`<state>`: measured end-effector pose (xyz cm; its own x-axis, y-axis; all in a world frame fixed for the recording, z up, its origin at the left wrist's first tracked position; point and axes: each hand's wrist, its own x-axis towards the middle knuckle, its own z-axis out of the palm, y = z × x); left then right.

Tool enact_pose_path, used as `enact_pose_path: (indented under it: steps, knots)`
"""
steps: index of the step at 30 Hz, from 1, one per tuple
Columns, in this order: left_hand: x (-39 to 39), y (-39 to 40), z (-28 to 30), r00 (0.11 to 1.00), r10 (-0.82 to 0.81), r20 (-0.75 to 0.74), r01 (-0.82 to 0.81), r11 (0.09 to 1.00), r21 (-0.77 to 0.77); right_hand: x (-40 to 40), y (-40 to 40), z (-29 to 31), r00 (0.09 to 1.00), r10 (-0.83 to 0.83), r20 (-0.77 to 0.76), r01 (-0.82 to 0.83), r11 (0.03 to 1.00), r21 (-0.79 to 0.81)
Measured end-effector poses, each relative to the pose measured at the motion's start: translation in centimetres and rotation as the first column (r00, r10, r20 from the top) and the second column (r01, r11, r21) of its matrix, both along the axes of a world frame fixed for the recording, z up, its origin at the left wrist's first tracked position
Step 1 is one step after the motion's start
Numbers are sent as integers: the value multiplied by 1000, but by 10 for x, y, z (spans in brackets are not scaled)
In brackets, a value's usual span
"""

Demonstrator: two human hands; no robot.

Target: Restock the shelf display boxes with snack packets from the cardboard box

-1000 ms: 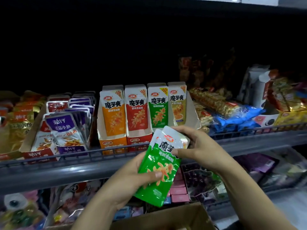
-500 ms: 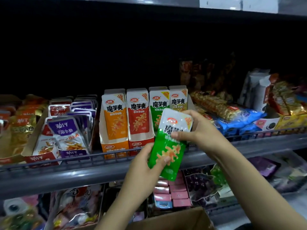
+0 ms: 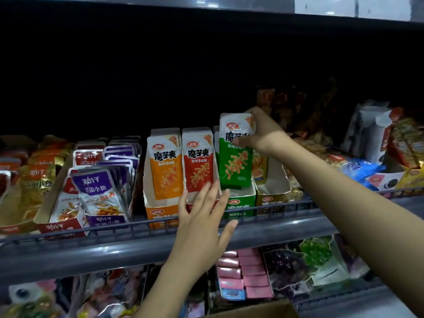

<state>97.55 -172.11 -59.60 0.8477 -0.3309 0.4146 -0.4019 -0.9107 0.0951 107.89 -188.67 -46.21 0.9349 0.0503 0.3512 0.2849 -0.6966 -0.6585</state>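
One green snack packet (image 3: 234,157) hangs upright over the green display box (image 3: 241,203), its lower edge at the box mouth, pinched at the top by your right hand (image 3: 263,136). Your left hand (image 3: 206,216) spreads flat-fingered, grasping nothing, before the red display box on the wire-fronted shelf (image 3: 286,228).

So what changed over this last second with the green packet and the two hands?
The right hand lifted the green packet up and back, over the green display box. The left hand let go of it and now reaches open toward the red box's front. The right grip stayed; the shelved packets look unmoved.
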Motion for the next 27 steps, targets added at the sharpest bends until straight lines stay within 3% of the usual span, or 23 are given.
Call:
enact_pose_path:
  steps: [6,10,17,22,27]
  knots:
    - [4,0,0,998,-64,21,65,993,-102,15,-1,-17,992,88,-86,-103,975,-194]
    - [4,0,-2,996,-85,11,86,990,-114,27,-11,-27,998,57,9,-50,938,-343]
    - [2,0,0,996,-91,18,93,989,-114,33,-4,-34,966,28,259,60,944,-325]
    - [6,1,-5,996,-77,38,79,995,-60,35,-5,-49,934,-21,356,153,925,-348]
    - [8,0,-11,994,-67,91,70,997,-28,29,-6,-57,928,27,373,139,901,-410]
